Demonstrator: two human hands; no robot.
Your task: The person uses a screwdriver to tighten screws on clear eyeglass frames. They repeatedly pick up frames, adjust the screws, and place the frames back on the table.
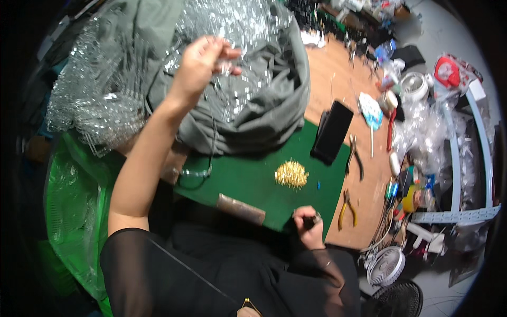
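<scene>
My left hand [203,66] is raised over a grey cloth [259,129] heaped with shiny clear strips [232,21]. Its fingers are curled together, and a glint shows between them, too blurred to name. Low on the right, my right hand [308,224] closes round a small dark tool [311,220], mostly hidden by the fingers. A pile of short gold pieces [291,174] lies on the green mat [248,182] ahead of that hand, with a tiny blue piece [318,185] beside it. A thin cord with a clear curved part [195,173] lies at the mat's left.
A black phone [335,129] rests at the mat's right edge. Cutting pliers [354,158] and yellow-handled pliers [347,210] lie on the wooden table [364,222]. Bundled clear strips [105,116] fill the left. Small fans [385,266] and plastic bags [417,127] crowd the right.
</scene>
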